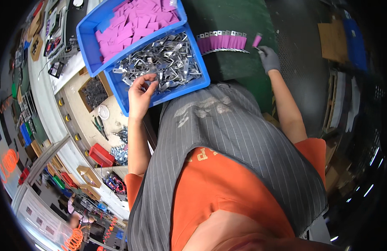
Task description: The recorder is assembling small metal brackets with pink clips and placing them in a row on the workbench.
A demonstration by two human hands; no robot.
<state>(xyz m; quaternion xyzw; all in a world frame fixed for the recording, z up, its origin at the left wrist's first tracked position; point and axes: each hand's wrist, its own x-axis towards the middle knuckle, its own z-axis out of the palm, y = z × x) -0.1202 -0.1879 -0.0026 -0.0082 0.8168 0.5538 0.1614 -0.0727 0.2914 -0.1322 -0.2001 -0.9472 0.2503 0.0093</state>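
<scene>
Near the green desk's [239, 16] right edge, the gloved right hand [270, 59] grips a pink-covered metal piece [257, 40]; the left hand [140, 97] curls over metal clips [176, 60] in a blue bin [204, 75], its hold unclear.

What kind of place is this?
Probably a factory or workshop: blue bins hold lots of metal parts and pink pieces, and green-handled pliers lie on a workbench.

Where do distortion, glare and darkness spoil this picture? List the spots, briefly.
Head view: the long white bench strip bows along the left rim; head view: the shiny, silver, bent-metal pieces show bright glints; head view: the corners go black, the right side is dim, with bright streaks at lower right.
</scene>
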